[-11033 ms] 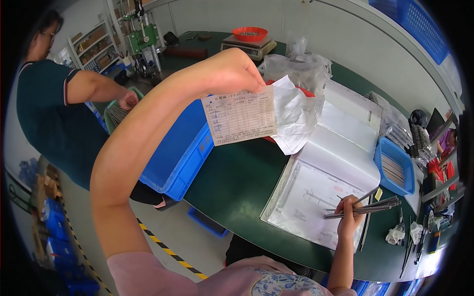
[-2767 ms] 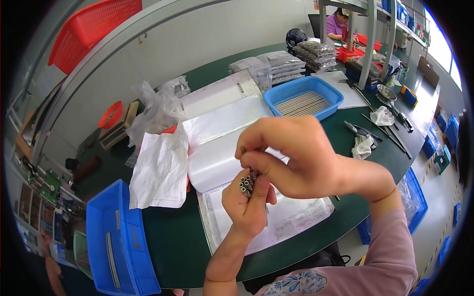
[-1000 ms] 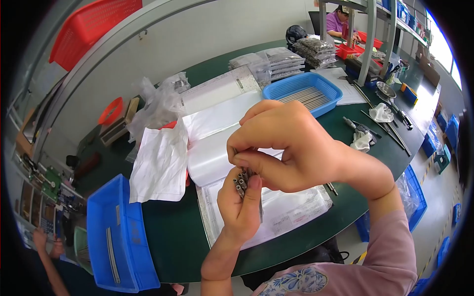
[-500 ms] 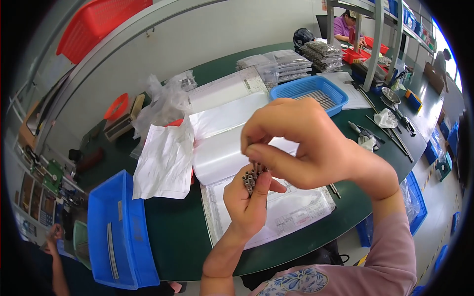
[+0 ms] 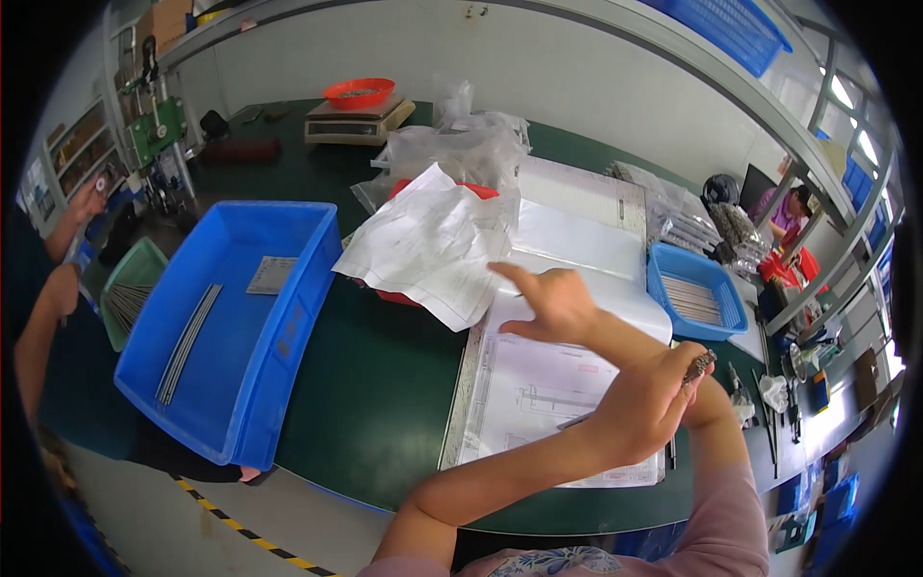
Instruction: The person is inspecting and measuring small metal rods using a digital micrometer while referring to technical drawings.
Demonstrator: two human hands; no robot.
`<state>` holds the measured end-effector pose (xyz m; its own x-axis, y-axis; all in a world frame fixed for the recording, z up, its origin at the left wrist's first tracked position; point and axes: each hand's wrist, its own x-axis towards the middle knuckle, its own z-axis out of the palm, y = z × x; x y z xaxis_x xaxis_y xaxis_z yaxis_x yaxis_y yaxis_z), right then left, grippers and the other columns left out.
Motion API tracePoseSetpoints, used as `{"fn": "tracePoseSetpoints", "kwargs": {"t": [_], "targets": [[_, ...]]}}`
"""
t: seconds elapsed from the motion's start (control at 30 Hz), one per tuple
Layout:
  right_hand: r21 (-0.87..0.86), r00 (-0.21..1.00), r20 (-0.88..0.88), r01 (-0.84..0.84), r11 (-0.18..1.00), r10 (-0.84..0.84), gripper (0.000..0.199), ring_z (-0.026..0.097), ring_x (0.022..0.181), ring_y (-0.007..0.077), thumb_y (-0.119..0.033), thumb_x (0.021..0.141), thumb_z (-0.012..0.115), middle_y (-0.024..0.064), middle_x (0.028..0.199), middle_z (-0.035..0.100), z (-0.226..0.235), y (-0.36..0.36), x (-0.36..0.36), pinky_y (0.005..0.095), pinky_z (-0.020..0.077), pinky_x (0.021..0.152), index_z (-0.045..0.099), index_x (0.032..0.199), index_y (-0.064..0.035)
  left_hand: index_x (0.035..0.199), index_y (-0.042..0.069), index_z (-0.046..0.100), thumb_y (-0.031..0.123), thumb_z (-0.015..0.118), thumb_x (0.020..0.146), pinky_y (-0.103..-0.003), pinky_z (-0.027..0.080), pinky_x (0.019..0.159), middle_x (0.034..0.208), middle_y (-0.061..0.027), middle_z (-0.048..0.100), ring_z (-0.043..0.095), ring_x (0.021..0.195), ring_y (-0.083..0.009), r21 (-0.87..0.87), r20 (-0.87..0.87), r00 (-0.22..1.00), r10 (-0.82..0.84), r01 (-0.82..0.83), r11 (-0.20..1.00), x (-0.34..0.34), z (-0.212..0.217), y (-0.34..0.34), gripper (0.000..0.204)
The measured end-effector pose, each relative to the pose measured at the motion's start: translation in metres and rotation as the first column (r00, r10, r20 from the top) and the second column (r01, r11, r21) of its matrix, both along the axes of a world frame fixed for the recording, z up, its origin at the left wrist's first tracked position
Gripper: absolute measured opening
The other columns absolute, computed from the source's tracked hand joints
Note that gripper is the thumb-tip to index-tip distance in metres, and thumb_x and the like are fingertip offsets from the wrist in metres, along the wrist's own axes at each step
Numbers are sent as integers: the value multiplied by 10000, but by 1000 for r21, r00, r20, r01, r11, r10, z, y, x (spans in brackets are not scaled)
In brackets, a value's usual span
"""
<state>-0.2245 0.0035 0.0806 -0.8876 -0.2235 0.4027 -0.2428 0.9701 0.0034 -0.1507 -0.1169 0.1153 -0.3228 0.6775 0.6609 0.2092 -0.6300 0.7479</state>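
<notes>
My left hand [image 5: 649, 404] is closed around a bundle of small metal tubes [image 5: 700, 365], whose ends stick out at the top of the fist. Crossing behind it, my right arm stretches to the left. My right hand [image 5: 556, 306] has its index finger and thumb apart, with nothing visible in it. Its index fingertip is at the right edge of a creased white sheet [image 5: 433, 245]. That sheet lies over a red tray [image 5: 397, 296], hiding most of it. Below my hands lies a printed drawing [image 5: 510, 404] on the green table.
A large blue bin [image 5: 317, 250] with a few thin rods stands at the left. A scale [image 5: 348, 130] carries an orange bowl [image 5: 359, 93] behind. Right of the papers sits a light-blue basket [image 5: 735, 322] of rods. A co-worker's arms [image 5: 58, 288] show at far left.
The view has swung left. My right hand has left the tubes in my left hand and reached across to the creased sheet, its fingers opening. My left hand still holds the bundle.
</notes>
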Motion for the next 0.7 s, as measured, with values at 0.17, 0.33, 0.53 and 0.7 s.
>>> {"fn": "tracePoseSetpoints", "kwargs": {"t": [0.17,0.33,0.53,0.7], "targets": [[362,882,-377,-140,922,282,297,520,471,215,-104,679,640,20,568,513,21,11,-29,339,412,456,616,975,-95,993,5,514,104,453,930,-346,459,615,720,-114,594,599,649,-259,-77,-22,1000,4,-6,997,-18,4,-5,132],[436,930,-368,166,884,7,340,496,473,209,-20,651,592,5,571,492,56,78,54,331,414,477,632,976,-109,968,-14,560,117,467,926,-337,470,628,801,-129,646,632,700,-260,-149,-9,998,-65,63,987,-28,8,-7,166],[185,831,-150,556,811,-536,484,594,599,320,-96,694,632,101,676,619,25,109,128,420,439,513,560,1168,-167,1065,-28,574,119,509,929,-267,494,687,885,-111,639,624,787,-144,-52,77,995,-66,71,996,-21,3,-4,210],[-390,892,57,434,812,-449,352,464,489,152,-152,744,641,49,600,536,47,67,169,306,360,467,633,1092,-96,1065,-53,581,149,527,940,-269,505,730,847,-89,644,626,769,-147,-133,271,957,-105,145,980,-20,1,-18,244]]}}
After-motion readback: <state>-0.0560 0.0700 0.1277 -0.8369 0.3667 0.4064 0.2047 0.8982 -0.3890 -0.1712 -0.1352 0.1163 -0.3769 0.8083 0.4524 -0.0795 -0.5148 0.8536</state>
